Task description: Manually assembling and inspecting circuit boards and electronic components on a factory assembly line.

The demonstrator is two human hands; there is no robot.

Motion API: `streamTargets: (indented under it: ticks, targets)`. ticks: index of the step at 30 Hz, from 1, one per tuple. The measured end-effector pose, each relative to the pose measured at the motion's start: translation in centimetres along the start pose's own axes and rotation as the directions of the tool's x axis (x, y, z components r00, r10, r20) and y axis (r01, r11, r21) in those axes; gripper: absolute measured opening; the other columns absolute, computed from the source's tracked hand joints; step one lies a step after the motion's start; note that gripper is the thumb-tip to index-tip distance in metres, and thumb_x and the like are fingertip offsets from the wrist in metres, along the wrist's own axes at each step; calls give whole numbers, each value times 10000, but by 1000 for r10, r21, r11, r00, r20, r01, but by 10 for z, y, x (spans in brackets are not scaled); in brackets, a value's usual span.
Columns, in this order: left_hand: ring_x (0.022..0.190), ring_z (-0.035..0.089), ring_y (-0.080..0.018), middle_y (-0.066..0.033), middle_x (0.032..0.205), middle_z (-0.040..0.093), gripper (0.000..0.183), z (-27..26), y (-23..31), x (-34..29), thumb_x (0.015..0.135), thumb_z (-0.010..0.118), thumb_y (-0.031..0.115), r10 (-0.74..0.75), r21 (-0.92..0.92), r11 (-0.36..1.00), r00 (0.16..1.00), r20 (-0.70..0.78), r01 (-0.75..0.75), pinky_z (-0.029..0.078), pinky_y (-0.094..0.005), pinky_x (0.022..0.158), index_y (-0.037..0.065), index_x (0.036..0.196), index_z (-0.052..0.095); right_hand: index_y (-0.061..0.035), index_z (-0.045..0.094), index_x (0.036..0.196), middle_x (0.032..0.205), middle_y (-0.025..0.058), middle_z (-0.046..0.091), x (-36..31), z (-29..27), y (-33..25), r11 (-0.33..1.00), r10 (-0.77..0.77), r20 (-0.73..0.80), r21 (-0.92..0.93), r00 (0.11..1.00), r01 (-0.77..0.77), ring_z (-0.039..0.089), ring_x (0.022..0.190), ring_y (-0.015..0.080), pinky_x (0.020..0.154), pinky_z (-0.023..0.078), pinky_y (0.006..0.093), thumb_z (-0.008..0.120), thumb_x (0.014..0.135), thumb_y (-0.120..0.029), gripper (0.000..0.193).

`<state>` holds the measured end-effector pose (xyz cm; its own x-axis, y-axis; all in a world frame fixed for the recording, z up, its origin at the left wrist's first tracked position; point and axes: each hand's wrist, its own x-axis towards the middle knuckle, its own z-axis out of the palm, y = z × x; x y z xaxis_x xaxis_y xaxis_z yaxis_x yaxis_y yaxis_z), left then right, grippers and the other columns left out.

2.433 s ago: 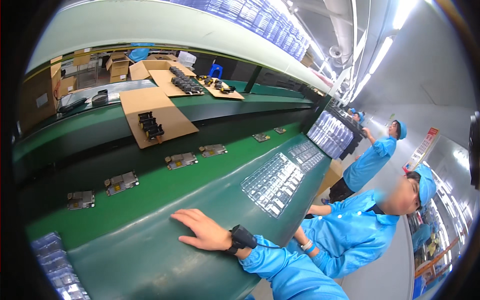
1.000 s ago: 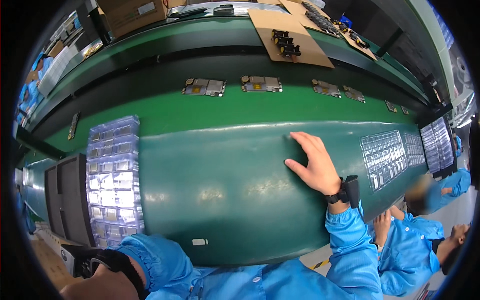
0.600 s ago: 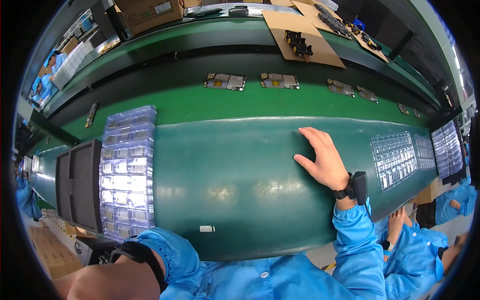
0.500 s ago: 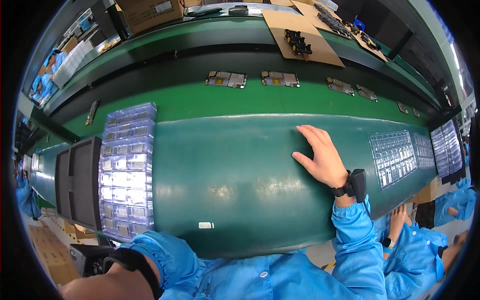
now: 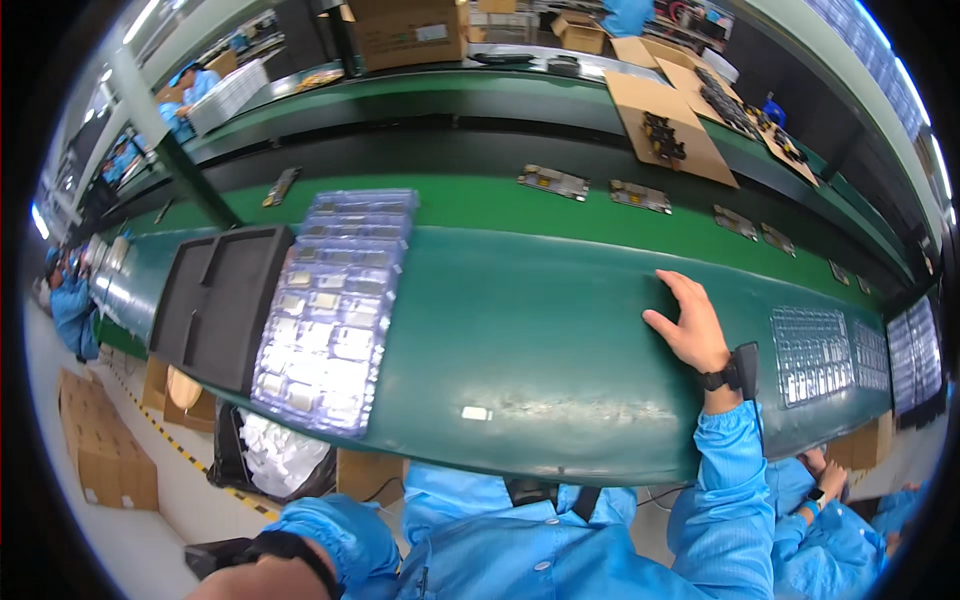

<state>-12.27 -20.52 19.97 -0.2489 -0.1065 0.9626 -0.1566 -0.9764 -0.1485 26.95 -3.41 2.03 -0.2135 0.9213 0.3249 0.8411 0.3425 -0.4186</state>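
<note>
At the far left, the dark tray (image 5: 220, 310) lies on the bench, and its compartments show no parts. My left hand (image 5: 250, 582) is cut by the lower edge; its fingers are hidden, so I cannot tell if they hold something. The clear tray (image 5: 330, 300), beside the dark one, has parts in many cells, so I judge this filling to be well advanced. Next, one white piece (image 5: 477, 413) lies alone on the mat (image 5: 560, 335). Behind the mat, several boards (image 5: 553, 182) lie apart along the belt (image 5: 470, 207), and no hand touches them; they seem unhandled for now. My right hand (image 5: 692, 332) is over the mat, thumb and fingers loosely spread, holding nothing. Farther right are flat trays (image 5: 812, 355); their contents I cannot tell.
</note>
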Motion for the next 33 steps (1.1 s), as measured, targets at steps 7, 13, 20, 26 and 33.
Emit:
streamTargets:
  ticks: [7, 13, 20, 26, 33]
  targets:
    - [991, 648, -361, -171, 1041, 675, 170, -72, 73, -87, 917, 645, 117, -613, 149, 457, 189, 767, 877, 517, -435, 841, -27, 986, 703, -40, 568, 1307, 1315, 160, 581, -4, 7, 11, 999, 22, -59, 46, 998, -19, 525, 1207, 348, 1023, 437, 407, 750, 803, -170, 552]
    - [1010, 636, -327, -173, 1057, 668, 251, -116, 176, -137, 901, 724, 206, -659, 139, -125, -186, 728, 982, 497, -404, 870, -16, 1014, 694, -38, 601, 1271, 1223, 114, 630, 0, 15, 19, 989, 98, -98, 116, 990, -86, 585, 1098, 266, 931, 488, 355, 746, 807, -142, 497]
    - [861, 643, -250, -155, 1003, 666, 297, -147, 226, -123, 853, 783, 207, -654, 230, -341, -406, 638, 911, 508, -350, 711, -39, 988, 683, -2, 640, 1197, 1138, 91, 654, -28, 19, -82, 860, 38, -21, 509, 999, -22, 615, 980, 164, 793, 514, 278, 692, 836, -64, 369]
    - [802, 642, -224, -139, 959, 673, 193, -155, 246, -131, 841, 779, 119, -780, 229, -52, -183, 598, 972, 497, -327, 659, -20, 954, 708, -32, 718, 1058, 1093, 143, 704, -132, 60, -239, 697, -549, 279, 673, 788, 247, 674, 993, 273, 882, 533, 372, 801, 787, -152, 307]
    - [804, 669, -253, -141, 911, 696, 139, -168, 255, -137, 820, 786, 93, -820, 280, 81, -95, 564, 957, 523, -338, 675, -16, 890, 734, -81, 627, 1156, 1085, 86, 665, -128, 220, -190, -296, -32, 667, 705, 744, -644, 667, 921, 203, 765, 563, 336, 713, 884, -82, 285]
